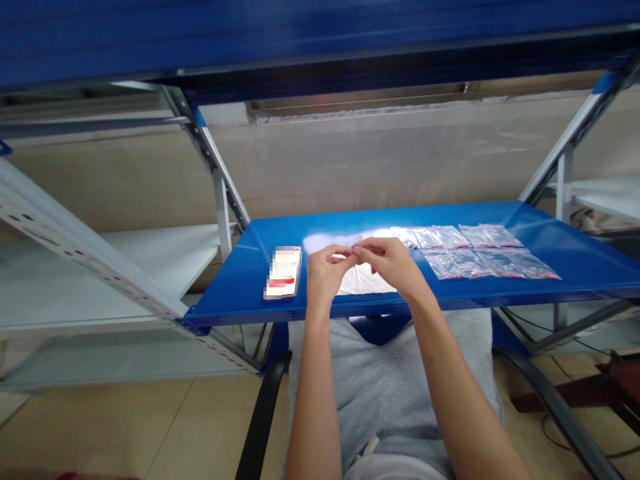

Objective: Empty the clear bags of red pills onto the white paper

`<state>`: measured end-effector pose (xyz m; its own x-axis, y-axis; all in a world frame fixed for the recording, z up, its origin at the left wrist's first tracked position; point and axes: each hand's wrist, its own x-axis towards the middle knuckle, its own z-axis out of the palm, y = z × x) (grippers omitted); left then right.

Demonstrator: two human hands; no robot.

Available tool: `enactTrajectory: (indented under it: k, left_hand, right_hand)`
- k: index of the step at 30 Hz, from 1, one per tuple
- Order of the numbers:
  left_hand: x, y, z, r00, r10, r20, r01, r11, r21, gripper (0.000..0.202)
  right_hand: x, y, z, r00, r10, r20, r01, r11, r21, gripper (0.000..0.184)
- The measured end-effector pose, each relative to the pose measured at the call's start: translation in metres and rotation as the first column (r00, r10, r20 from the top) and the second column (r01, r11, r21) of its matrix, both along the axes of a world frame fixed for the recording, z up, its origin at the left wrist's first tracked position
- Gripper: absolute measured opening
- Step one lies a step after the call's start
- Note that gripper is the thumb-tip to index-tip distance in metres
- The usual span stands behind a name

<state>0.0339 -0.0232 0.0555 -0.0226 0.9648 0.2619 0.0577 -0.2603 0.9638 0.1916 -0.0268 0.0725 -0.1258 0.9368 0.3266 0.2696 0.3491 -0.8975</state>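
My left hand [327, 269] and my right hand [390, 261] meet at the fingertips above the blue shelf's front part. Both are closed in a pinch, and whatever they hold, if anything, is too small or hidden to make out. Under them lies a white cloth or sheet [367, 283], partly covered by the hands. To the right, several clear plastic zip bags [480, 262] with red edges lie flat in two overlapping rows.
A phone [283, 273] with a lit, blurred screen lies left of my hands on the blue shelf [240, 280]. A blue upper shelf [320, 40] hangs overhead. Metal uprights [90, 233] and chair armrests [263, 417] stand at the sides.
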Motion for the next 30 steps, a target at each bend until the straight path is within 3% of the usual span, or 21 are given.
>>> enactTrajectory:
  k: [7,15,21,26,30]
  left_hand:
    - [-0.002,0.000,-0.004,0.997,-0.063,0.034,0.064,0.998,-0.023,0.028]
    - [-0.004,-0.001,-0.001,0.995,-0.094,0.044,0.096,0.995,-0.041,0.028]
    - [0.000,-0.003,0.000,0.998,0.033,-0.058,-0.033,0.999,-0.001,0.020]
    - [0.000,-0.005,0.002,0.958,0.207,-0.197,-0.189,0.976,0.104,0.011]
    - [-0.001,-0.009,0.008,0.926,0.305,-0.222,-0.275,0.949,0.154,0.010]
  right_hand:
    - [0.007,-0.001,0.000,0.987,0.160,-0.016,-0.160,0.987,-0.030,0.032]
    - [0.007,-0.003,0.002,0.994,0.108,0.026,-0.106,0.992,-0.068,0.028]
    - [-0.006,-0.004,-0.002,0.966,-0.144,0.216,0.139,0.990,0.038,0.026]
    - [-0.010,-0.003,-0.004,0.944,-0.178,0.276,0.163,0.984,0.078,0.026]
    - [-0.008,-0.004,-0.002,0.946,-0.173,0.274,0.160,0.985,0.066,0.025]
